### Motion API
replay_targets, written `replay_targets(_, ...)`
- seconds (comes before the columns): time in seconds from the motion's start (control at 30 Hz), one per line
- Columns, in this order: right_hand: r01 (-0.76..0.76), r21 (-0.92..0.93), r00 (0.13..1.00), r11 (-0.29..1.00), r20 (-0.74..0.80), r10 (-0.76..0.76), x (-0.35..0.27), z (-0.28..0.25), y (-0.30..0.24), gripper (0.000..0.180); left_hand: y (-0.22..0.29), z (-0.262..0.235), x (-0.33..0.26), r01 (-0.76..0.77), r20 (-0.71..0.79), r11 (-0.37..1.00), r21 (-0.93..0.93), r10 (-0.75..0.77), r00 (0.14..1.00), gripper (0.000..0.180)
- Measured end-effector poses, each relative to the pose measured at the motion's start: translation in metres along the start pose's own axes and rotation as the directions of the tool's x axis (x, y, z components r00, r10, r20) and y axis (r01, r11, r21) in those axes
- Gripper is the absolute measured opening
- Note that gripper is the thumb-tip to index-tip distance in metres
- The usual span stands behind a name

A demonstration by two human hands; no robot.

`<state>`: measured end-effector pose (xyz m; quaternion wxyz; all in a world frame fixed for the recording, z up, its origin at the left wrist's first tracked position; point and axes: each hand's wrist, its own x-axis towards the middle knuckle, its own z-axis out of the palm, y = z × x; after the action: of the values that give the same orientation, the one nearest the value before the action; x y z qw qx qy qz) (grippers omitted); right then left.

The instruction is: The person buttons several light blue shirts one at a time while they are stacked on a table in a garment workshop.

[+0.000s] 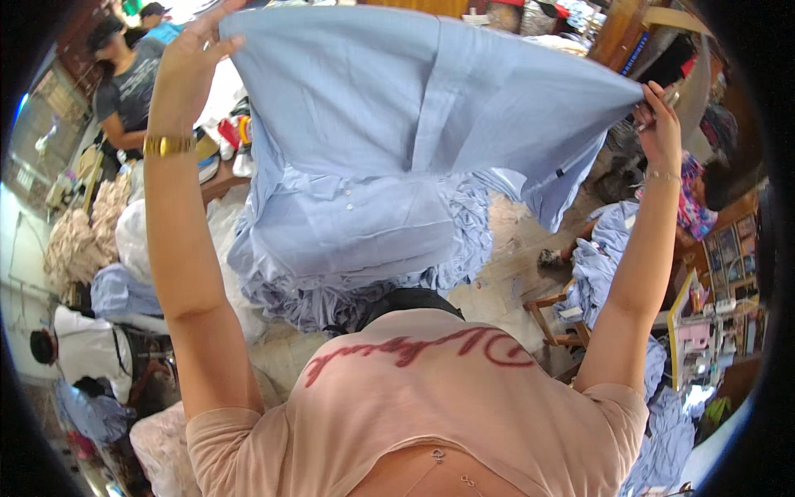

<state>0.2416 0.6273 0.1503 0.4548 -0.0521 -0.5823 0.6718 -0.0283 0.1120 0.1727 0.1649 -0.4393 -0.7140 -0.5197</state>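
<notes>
Shirt [414,108], light blue, buttoned, held spread across the upper centre of the frame. Left hand [186,62], upper left, gold bracelet [168,146] at the wrist, fingers curled over one edge of the cloth. Right hand [660,124], upper right, pinching the opposite edge. Stack of similar blue shirts [348,282] below, mid-frame. Further blue garments [600,257] heaped on a wooden chair [551,319], right of centre. No containers or labels discernible.

Stack of folded blue shirts [348,273] at centre; beige fabric pile [79,240] at 9 o'clock; wooden chair [556,319] at 4 o'clock; person in grey tee [124,83] at 10 o'clock.
</notes>
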Motion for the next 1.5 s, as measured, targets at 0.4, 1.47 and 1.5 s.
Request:
replay_targets(0.4,0.036,-0.943,0.995,0.331,0.064,0.075,-0.070,-0.193,0.023,0.013,-0.018,0.206,-0.053,0.631,0.581,0.776,-0.008,-0.510,0.634,0.020)
replay_targets(1.47,-0.169,-0.957,0.808,0.236,0.003,0.589,-0.046,-0.285,0.562,0.014,-0.313,0.467,-0.060,0.039,0.438,0.503,0.863,-0.786,0.436,0.021)
replay_targets(1.5,-0.176,-0.959,0.793,0.221,-0.005,0.610,-0.045,-0.290,0.563,0.015,-0.306,0.472,-0.052,-0.005,0.454,0.480,0.877,-0.827,0.330,0.021)
